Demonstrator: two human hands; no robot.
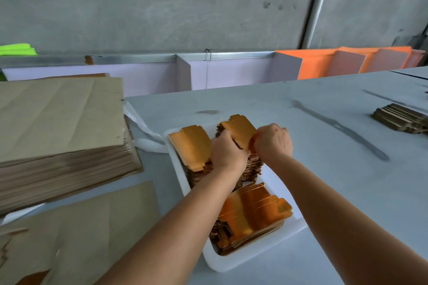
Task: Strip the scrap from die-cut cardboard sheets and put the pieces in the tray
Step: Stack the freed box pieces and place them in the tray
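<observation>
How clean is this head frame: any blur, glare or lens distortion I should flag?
Head view: strong wide-angle bowing, the table edge and wall rail curve; soft motion blur on the loose cardboard sheet at lower left; sheen on the nearest gold stack in the white tray; even, dim light, faint shadows; both hands, left and right, reasonably sharp.

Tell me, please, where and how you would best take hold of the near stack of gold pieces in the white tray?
Grip the near stack by its two long sides, coming from above with a hand on each. It sits low inside the tray, so the walls block a sideways approach, and its loose layers need squeezing together.
</observation>
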